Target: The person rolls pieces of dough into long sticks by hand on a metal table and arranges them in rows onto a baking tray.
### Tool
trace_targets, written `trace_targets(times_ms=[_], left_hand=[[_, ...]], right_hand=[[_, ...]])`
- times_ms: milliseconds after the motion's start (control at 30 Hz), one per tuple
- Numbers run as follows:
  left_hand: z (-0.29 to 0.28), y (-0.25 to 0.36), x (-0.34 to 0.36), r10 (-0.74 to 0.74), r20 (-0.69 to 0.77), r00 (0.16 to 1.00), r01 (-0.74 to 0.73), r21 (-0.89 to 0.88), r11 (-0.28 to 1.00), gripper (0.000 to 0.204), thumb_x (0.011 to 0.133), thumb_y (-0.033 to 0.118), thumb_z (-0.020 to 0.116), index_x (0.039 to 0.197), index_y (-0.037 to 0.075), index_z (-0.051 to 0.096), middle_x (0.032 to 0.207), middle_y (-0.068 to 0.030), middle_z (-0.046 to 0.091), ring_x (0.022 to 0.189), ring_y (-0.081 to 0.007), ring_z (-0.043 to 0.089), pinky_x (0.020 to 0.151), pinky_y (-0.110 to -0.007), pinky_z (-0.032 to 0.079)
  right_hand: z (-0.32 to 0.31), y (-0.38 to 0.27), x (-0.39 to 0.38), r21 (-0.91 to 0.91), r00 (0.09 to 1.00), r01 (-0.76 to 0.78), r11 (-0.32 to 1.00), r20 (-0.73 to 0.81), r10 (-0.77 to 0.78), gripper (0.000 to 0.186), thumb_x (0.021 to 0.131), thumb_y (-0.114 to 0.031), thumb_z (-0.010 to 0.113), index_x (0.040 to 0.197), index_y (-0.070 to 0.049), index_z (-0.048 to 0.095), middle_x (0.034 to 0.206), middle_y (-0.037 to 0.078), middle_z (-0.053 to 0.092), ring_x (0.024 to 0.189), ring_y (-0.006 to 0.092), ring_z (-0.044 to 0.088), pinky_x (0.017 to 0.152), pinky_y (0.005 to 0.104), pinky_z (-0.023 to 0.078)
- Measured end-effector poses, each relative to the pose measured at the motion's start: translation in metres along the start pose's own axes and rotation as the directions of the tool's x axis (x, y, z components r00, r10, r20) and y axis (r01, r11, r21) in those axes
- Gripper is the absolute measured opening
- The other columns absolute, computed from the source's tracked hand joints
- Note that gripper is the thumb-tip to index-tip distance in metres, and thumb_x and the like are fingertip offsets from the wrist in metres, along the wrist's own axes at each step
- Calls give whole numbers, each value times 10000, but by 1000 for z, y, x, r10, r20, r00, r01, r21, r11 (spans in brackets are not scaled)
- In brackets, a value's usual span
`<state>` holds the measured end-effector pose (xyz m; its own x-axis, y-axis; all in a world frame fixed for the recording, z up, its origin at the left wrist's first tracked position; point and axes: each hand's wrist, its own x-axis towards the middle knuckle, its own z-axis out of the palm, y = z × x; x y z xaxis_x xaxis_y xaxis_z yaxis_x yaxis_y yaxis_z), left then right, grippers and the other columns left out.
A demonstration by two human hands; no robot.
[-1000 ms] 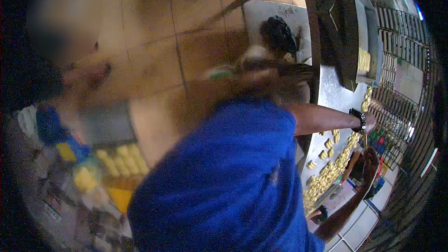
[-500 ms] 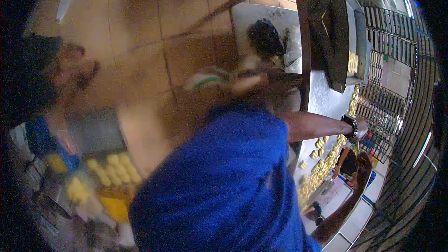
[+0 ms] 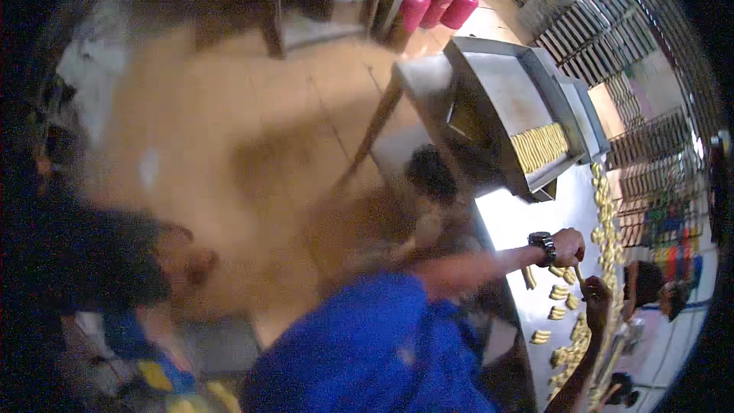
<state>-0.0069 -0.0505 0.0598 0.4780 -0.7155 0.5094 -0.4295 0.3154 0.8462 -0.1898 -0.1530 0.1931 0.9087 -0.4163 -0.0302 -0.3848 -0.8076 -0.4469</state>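
My left hand (image 3: 566, 247), with a dark wristwatch, pinches one end of a pale yellow dough strip (image 3: 580, 278) above a steel worktable (image 3: 511, 221). My right hand (image 3: 595, 293), a little below it, grips the other end. Small ridged dough pieces (image 3: 558, 311) lie in loose groups and a long heap along the table, beside and under my hands. Beyond my left hand, a deep metal tray (image 3: 512, 84) holds a row of dough strips (image 3: 540, 147). My blue-sleeved body fills the lower middle of the view.
A co-worker in dark clothing (image 3: 103, 252) is at the left, and another person (image 3: 642, 291) at the far right. Metal racks (image 3: 650, 157) line the right. Pink cylinders (image 3: 443, 4) stand at the back on the tiled floor (image 3: 252, 115). Yellow items sit at the lower left.
The view has swung, bringing the pink cylinders and the inside of the tray into sight. My hands appear lower and further left in the picture, still on the dough strip.
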Motion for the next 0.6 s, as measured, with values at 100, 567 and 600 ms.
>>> trace_targets(times_ms=[100, 567, 600], left_hand=[[-8, -1, -16, -7, 74, 997, 5, 19, 1000, 189, 704, 142, 740, 873, 60, 757, 820, -144, 730, 784, -315, 709, 725, -420, 568], [-8, -23, -37, -156, 268, 951, 110, 180, 977, 172, 801, 205, 739, 896, 62, 731, 867, -131, 697, 832, -315, 676, 766, -425, 540], [-7, -24, -36, -102, 265, 959, 53, 187, 981, 184, 803, 206, 739, 922, 66, 730, 874, -131, 700, 831, -315, 678, 759, -424, 542]], right_hand=[[19, 15, -8, 136, 999, -37, 990, -11, 39, 131, 931, -95, 668, 1015, -8, 618, 849, 21, 634, 725, 103, 568, 618, 273, 483], [97, 92, -24, 477, 982, 63, 877, -184, 29, 88, 958, -73, 644, 972, -37, 565, 839, -4, 493, 739, 90, 454, 655, 242, 404], [96, 95, -24, 392, 991, 33, 919, -135, 22, 104, 964, -97, 641, 989, -32, 564, 833, -2, 491, 747, 95, 455, 664, 246, 402]])
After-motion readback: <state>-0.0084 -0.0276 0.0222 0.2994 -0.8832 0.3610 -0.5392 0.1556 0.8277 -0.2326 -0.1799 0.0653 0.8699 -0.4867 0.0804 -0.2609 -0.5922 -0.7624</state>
